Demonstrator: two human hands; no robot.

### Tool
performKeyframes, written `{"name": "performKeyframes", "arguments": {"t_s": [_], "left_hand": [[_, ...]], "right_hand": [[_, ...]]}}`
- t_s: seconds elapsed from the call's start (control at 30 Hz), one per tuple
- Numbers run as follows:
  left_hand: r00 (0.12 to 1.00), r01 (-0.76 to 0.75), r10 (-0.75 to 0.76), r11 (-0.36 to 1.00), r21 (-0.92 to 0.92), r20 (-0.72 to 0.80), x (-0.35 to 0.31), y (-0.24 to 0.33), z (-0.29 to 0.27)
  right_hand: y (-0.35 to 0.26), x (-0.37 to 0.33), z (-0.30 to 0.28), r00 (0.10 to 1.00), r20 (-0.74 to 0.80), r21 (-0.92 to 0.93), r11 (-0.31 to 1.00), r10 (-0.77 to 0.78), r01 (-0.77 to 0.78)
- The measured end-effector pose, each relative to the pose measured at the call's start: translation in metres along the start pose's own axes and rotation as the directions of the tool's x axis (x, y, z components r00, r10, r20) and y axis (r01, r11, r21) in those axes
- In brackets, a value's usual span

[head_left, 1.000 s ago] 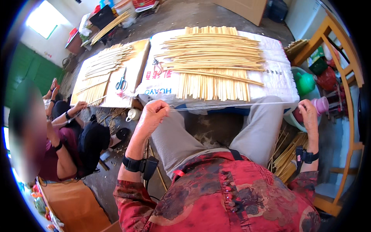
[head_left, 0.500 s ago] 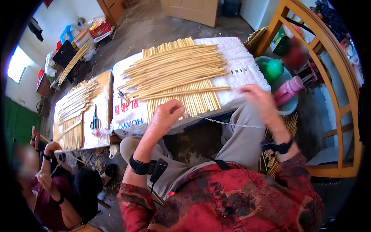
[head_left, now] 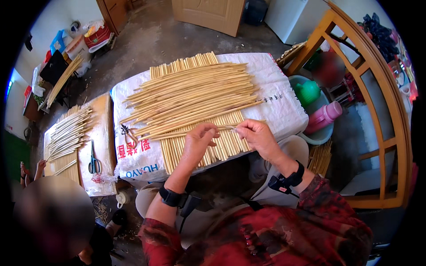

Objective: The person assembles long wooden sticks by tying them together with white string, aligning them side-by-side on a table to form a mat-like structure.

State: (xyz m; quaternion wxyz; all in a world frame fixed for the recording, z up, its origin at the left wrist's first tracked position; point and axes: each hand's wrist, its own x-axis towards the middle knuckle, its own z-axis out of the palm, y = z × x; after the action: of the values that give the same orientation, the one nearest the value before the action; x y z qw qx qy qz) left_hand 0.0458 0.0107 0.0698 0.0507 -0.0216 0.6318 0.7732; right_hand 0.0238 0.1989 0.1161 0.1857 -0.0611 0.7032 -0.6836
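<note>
Thin pale sticks lie in two crossing layers: long upper sticks (head_left: 195, 95) run left to right over a lower row of sticks (head_left: 177, 157). At the near edge of the upper layer, my right hand (head_left: 259, 137) pinches a thin pale string (head_left: 234, 128) close to the end of a stick. My left hand (head_left: 200, 141) hovers over the near sticks just left of it, fingers loosely curled and apart, with no clear grip on anything. Most of the string is too fine to follow.
A white printed sack (head_left: 284, 106) covers the table. Pliers (head_left: 129, 135) lie at its left; scissors (head_left: 93, 160) rest on a board beside a second stick bundle (head_left: 69, 137). A co-worker sits at lower left. A basin (head_left: 321, 137) and wooden frame (head_left: 390, 111) stand at right.
My right hand has come in from the right to the near sticks, and the string stretched between my hands is no longer taut. My left hand's pinch has loosened. The view has shifted.
</note>
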Motion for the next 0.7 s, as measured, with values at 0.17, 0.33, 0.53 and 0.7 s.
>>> {"name": "performKeyframes", "arguments": {"t_s": [0.17,0.33,0.53,0.7], "left_hand": [[0.979,0.143,-0.158,0.983,0.115,0.132,-0.005,-0.008,-0.001],[0.989,0.126,-0.111,0.98,-0.152,0.1,-0.006,0.0,0.007],[0.981,0.192,-0.166,0.827,-0.529,0.096,-0.004,-0.014,-0.001],[0.993,0.071,-0.119,0.722,-0.688,-0.023,0.001,0.001,-0.004]], "right_hand": [[-0.007,0.018,0.0,0.996,-0.036,0.13,0.989,0.077,-0.072],[0.0,0.021,0.011,0.999,0.02,0.079,0.996,0.04,-0.041],[0.003,0.02,0.021,0.991,0.132,0.029,0.999,0.01,-0.014],[0.008,0.013,0.019,0.992,0.121,-0.066,0.998,0.029,-0.021]]}}
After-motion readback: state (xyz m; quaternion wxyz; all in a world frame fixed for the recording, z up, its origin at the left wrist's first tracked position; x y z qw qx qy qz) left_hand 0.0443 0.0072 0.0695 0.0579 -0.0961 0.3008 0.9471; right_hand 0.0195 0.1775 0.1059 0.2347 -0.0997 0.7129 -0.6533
